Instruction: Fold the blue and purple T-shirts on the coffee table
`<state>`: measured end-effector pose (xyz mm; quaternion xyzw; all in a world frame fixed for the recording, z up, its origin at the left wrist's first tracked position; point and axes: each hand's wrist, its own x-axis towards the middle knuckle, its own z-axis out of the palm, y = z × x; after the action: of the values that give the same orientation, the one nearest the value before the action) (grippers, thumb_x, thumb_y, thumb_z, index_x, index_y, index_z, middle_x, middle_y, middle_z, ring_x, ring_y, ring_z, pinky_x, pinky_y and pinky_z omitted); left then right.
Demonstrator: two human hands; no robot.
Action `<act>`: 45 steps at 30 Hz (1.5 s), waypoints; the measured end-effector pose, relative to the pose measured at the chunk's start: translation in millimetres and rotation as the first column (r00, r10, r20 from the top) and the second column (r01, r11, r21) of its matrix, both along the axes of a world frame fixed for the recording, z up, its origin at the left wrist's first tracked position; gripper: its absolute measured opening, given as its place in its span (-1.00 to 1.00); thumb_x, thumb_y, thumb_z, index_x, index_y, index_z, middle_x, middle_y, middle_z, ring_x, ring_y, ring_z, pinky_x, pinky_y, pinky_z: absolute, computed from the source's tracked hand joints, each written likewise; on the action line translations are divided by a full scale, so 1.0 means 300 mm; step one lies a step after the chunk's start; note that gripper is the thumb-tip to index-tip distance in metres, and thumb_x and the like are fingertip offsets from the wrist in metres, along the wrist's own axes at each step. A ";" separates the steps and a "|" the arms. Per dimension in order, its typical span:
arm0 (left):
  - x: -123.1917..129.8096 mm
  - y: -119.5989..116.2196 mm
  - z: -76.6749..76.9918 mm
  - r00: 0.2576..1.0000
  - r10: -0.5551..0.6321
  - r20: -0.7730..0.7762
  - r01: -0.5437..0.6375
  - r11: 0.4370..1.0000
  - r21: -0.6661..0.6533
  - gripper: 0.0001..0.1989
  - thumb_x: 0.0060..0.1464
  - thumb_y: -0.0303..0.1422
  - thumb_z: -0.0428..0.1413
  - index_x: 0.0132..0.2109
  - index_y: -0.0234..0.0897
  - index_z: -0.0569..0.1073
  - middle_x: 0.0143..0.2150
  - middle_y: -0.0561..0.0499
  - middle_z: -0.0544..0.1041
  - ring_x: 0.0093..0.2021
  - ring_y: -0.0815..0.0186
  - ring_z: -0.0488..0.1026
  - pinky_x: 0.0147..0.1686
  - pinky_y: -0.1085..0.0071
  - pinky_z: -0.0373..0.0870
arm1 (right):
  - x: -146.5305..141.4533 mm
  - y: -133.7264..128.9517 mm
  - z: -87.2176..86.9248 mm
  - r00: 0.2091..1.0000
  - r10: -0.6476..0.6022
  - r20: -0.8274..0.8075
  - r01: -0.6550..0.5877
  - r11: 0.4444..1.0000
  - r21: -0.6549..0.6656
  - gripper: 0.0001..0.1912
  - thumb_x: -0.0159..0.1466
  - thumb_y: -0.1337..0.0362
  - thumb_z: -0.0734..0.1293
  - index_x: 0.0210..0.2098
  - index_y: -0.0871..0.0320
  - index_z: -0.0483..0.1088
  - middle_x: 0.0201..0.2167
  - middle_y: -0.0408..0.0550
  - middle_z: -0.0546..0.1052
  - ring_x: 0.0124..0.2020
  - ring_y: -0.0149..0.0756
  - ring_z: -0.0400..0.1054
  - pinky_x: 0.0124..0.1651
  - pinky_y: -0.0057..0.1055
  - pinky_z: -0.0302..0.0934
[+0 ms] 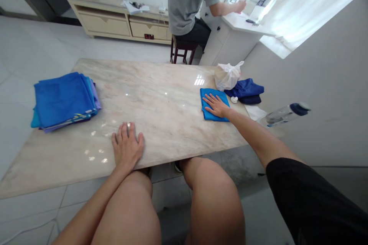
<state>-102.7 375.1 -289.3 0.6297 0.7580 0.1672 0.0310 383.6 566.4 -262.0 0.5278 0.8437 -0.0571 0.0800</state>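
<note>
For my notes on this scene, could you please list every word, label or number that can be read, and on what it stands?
No text is clearly readable.
Plastic water bottle: label too blurred to read.
Papers on the low cabinet: too small to read.
Stack of folded blue cloths: printed edge, no readable words.

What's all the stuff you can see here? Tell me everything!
marble table top: one, pale cream, in front of the person
stack of folded cloths: one, mostly blue, left side of the table
folded cloth: one, bright blue, right side of the table
plastic bag: one, white, behind the bright blue cloth
dark cloth: one, dark blue, beside the bag
water bottle: one, clear with dark blue cap, lying at right
co-worker: one person, grey shirt, at the far counter
stool: one, dark wood, under the co-worker
left hand: one, resting on the table's near edge
right hand: one, flat on the bright blue cloth
</note>
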 end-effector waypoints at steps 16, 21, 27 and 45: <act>0.000 -0.010 -0.014 1.000 0.020 -0.021 -0.018 0.998 0.059 -0.36 0.46 -0.23 -0.02 0.54 -0.40 0.40 0.61 -0.40 0.32 0.62 -0.15 0.24 0.62 -0.23 0.04 | -0.217 -0.175 -0.154 0.910 -0.392 -0.135 0.411 0.898 0.159 -0.21 0.63 -0.01 -0.05 0.72 0.20 0.00 0.73 0.08 -0.03 0.75 0.00 -0.21 0.72 0.13 -0.21; 0.003 -0.012 -0.013 1.000 0.020 0.010 -0.020 0.998 0.066 -0.37 0.44 -0.24 0.02 0.54 -0.37 0.41 0.61 -0.40 0.33 0.61 -0.16 0.25 0.62 -0.23 0.04 | -0.218 -0.191 -0.122 0.920 -0.377 -0.111 0.390 0.908 0.151 -0.23 0.62 0.02 -0.01 0.71 0.21 0.05 0.71 0.10 0.05 0.74 0.02 -0.16 0.72 0.13 -0.19; 0.002 -0.010 -0.025 1.000 0.021 -0.012 -0.020 0.997 0.070 -0.36 0.46 -0.23 0.00 0.55 -0.40 0.40 0.61 -0.39 0.32 0.61 -0.15 0.24 0.62 -0.21 0.05 | -0.459 -0.454 -0.212 0.952 -0.248 -0.177 0.287 0.925 0.249 -0.24 0.63 0.00 -0.01 0.67 0.21 0.15 0.71 0.15 0.05 0.75 0.08 -0.17 0.71 0.16 -0.20; -0.005 -0.014 -0.005 0.999 -0.004 -0.032 0.005 1.000 0.016 -0.35 0.47 -0.22 -0.08 0.55 -0.43 0.38 0.63 -0.41 0.29 0.65 -0.11 0.20 0.64 -0.17 0.02 | -0.618 -0.581 -0.179 0.878 -0.268 -0.396 0.367 0.909 0.198 -0.35 0.58 0.13 0.13 0.57 0.20 0.33 0.65 0.16 0.22 0.68 0.07 0.05 0.66 0.17 -0.10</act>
<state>-104.2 370.9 -290.8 0.6343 0.7556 0.1628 0.0141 198.1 392.0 -315.8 0.6465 0.7446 -0.0510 -0.1583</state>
